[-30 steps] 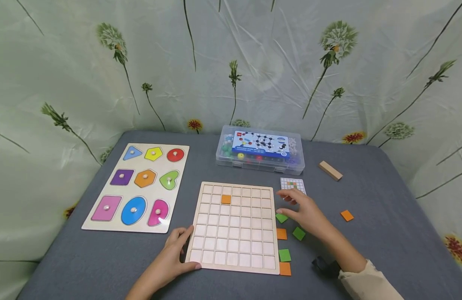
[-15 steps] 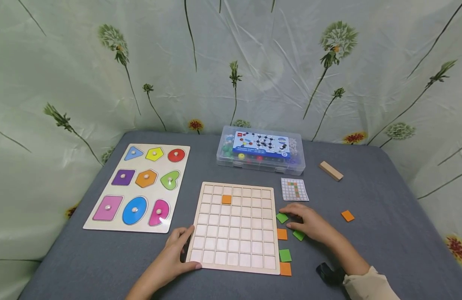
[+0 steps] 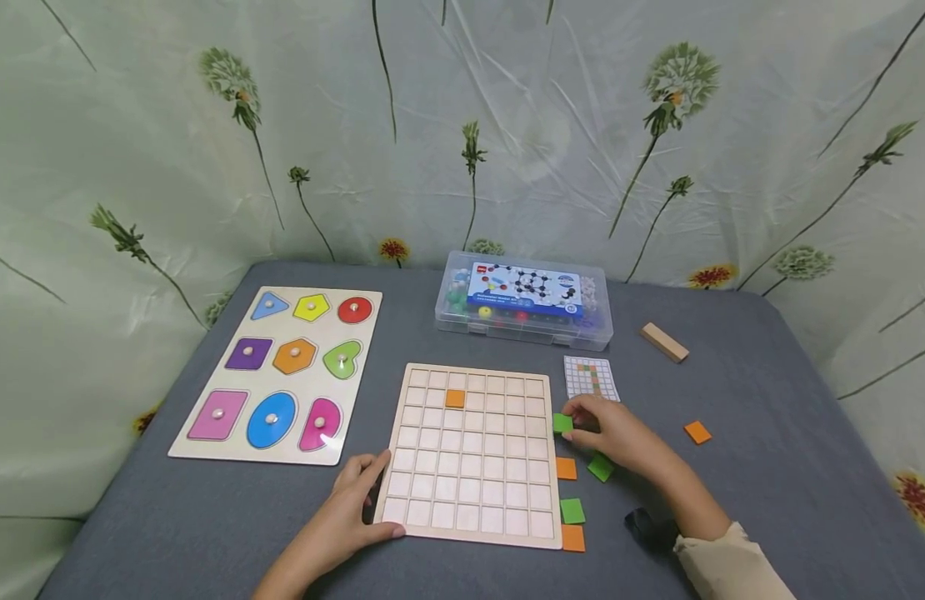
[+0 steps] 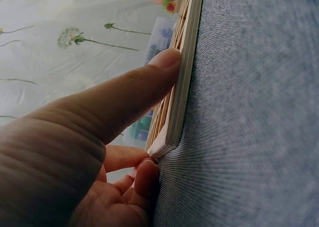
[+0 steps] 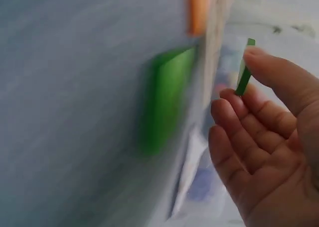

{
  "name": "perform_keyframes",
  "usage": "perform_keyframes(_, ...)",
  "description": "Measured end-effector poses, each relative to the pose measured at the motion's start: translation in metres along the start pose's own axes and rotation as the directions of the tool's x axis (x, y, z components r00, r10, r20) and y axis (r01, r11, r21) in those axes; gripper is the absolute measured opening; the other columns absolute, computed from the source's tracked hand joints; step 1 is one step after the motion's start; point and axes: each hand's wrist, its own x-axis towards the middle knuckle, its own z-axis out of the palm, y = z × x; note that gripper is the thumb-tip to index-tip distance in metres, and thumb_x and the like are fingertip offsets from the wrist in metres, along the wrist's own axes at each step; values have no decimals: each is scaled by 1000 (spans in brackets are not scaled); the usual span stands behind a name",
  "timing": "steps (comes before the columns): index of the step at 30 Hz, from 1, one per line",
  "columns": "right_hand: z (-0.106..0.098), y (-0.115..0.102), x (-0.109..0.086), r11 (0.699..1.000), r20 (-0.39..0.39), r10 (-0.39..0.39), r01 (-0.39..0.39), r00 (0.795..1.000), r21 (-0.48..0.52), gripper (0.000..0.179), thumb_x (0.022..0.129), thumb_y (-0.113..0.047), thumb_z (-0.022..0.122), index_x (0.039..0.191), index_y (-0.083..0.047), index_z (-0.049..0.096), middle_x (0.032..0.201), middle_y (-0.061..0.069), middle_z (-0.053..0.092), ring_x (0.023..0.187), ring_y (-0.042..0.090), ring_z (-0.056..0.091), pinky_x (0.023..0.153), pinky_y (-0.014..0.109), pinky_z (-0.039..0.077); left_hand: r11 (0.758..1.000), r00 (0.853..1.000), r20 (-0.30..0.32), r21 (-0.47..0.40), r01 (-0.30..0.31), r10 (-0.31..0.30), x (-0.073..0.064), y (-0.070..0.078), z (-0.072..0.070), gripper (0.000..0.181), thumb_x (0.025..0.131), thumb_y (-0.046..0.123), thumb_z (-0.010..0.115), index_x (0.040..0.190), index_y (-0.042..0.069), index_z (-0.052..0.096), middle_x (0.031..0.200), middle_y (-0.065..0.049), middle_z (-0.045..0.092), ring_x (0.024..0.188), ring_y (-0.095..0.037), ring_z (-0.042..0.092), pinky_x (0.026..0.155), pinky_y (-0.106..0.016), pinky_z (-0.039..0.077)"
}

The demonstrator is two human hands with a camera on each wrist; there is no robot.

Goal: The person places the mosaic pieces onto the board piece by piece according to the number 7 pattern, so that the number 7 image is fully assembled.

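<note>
My right hand (image 3: 612, 432), near three o'clock of the board (image 3: 468, 458), has just picked up a green tile (image 3: 562, 423). Half a second ago that tile lay flat on the cloth under my fingers; now I pinch it between thumb and fingers, at the board's edge toward half past two. So the tile is up but not yet in a square, and the only piece in the grid is an orange tile (image 3: 455, 398) just shy of twelve. My right wrist view is smeared, so I can't fairly say how many fingers back the pinch. My left hand (image 3: 352, 500) holds the board's near corner at eight o'clock, where it was a second ago, thumb along the bottom edge and fingers at the side.

Down the board's right, from three to four o'clock, lie a second orange tile (image 3: 566, 468), a second green tile (image 3: 601, 467), a third green tile (image 3: 572, 511) and a third orange tile (image 3: 573, 537). A patterned card (image 3: 588, 379) sits at two, with a wood block (image 3: 664, 342) beyond it. A shape puzzle (image 3: 316, 331) lies toward ten, and a clear plastic box (image 3: 524, 300) past half past twelve. Everything rests on grey cloth (image 3: 777, 425), with a dandelion-print curtain (image 3: 537, 183) behind.
</note>
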Motion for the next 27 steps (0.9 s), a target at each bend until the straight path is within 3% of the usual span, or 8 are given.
perform_keyframes(6, 4, -34, 23, 989, -90, -133, 138, 987, 49, 32, 82, -16, 66, 111, -6, 58, 102, 3, 57, 89, 18, 55, 76, 36, 45, 1000, 1000, -1, 3, 7, -7, 0, 1, 0, 95, 58, 36, 82, 134, 1, 39, 115, -9, 38, 81, -13, 38, 67, -24, 39)
perform_keyframes(10, 17, -57, 42, 979, -136, -182, 193, 974, 66, 32, 82, -18, 66, 112, -7, 59, 103, 2, 57, 89, 17, 54, 77, 32, 44, 1000, 1000, 2, 1, 6, -6, 0, 0, 0, 94, 58, 35, 82, 135, 2, 39, 115, -9, 38, 81, -13, 38, 68, -24, 39)
perform_keyframes(15, 38, -70, 64, 980, -89, -179, 185, 980, 67, 30, 81, -18, 68, 107, -6, 60, 96, 1, 56, 85, 15, 53, 73, 28, 44, 1000, 1000, 5, -3, 2, -2, 0, 0, 1, 95, 58, 36, 82, 135, 1, 38, 116, -9, 37, 82, -13, 38, 68, -24, 39)
perform_keyframes(21, 54, -63, 77, 991, 4, -111, 110, 994, 76, 27, 80, -14, 68, 104, -5, 60, 89, 0, 53, 78, 13, 48, 70, 29, 42, 1000, 1000, 8, -6, -4, 4, 0, 0, 1, 95, 59, 37, 81, 135, 1, 38, 116, -9, 37, 83, -13, 39, 69, -24, 40)
perform_keyframes(27, 59, -61, 82, 992, 2, -117, 116, 993, 43, 25, 80, -17, 68, 103, -8, 60, 88, -1, 53, 77, 13, 46, 70, 29, 41, 1000, 1000, 2, -13, 2, -2, 0, 0, 0, 95, 58, 37, 81, 135, 1, 38, 116, -9, 37, 82, -14, 38, 69, -24, 39)
